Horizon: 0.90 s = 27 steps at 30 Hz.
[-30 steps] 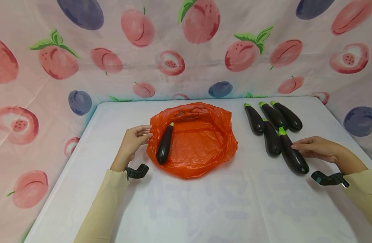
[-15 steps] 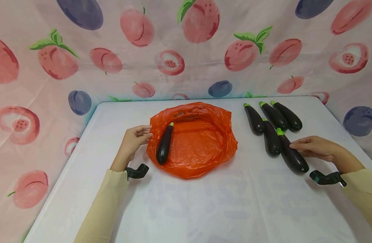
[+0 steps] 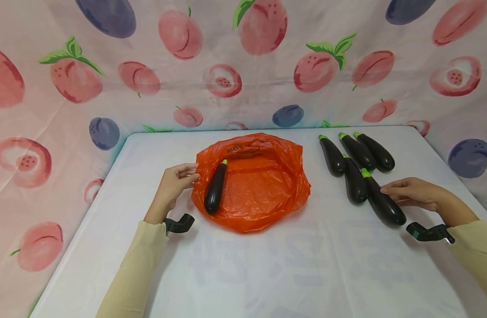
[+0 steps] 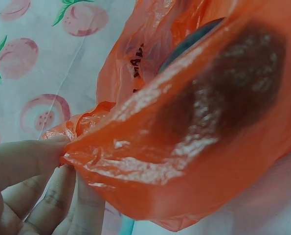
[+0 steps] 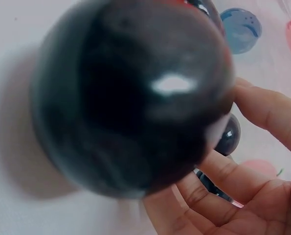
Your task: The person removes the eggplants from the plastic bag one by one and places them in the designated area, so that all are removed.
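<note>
An open orange plastic bag (image 3: 263, 185) lies in the middle of the white table, with one dark eggplant (image 3: 215, 187) inside at its left. My left hand (image 3: 175, 183) pinches the bag's left rim between thumb and fingers; in the left wrist view the gathered plastic (image 4: 67, 149) shows between them. On the right, my right hand (image 3: 420, 194) holds the nearest eggplant (image 3: 382, 201), thumb on its upper side and fingers below. Its round end fills much of the right wrist view, hiding some fingertips. That eggplant's green stem end is close to a neighbouring eggplant (image 3: 355, 181).
Behind it lie more eggplants: one at left (image 3: 332, 157), one in the middle (image 3: 358, 151) and one at right (image 3: 374, 152). Beyond the table's back edge hangs a fruit-printed cloth (image 3: 259, 79). Each wrist wears a black camera mount (image 3: 180, 224).
The held eggplant's stem end has swung slightly left, with a small shift of the right hand. The left hand and the bag stay as they were.
</note>
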Each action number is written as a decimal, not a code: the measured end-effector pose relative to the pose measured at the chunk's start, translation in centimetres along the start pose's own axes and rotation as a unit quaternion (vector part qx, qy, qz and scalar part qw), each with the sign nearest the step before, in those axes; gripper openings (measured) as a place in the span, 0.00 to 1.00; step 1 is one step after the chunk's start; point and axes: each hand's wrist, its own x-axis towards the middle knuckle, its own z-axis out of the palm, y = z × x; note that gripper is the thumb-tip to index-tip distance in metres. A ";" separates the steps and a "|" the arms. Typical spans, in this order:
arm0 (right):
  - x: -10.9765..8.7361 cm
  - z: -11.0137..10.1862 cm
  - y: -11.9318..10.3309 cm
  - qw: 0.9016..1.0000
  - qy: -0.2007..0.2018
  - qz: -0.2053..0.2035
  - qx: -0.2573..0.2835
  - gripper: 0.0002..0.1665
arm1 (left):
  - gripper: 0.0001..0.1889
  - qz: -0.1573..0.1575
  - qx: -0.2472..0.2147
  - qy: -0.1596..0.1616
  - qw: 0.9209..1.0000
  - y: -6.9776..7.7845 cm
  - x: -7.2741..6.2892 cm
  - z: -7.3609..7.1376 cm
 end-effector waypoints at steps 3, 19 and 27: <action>0.0 0.0 0.1 1.000 0.001 -0.003 -0.001 0.43 | 0.20 0.000 -0.001 0.001 1.000 0.1 0.0 0.0; -0.3 -1.0 0.5 0.999 0.007 -0.044 0.016 0.38 | 0.20 -0.002 0.001 0.001 1.000 -0.2 0.1 -0.2; -0.5 -1.7 0.8 0.997 0.004 -0.065 0.044 0.32 | 0.20 -0.004 -0.002 0.003 1.000 -0.1 0.1 -0.2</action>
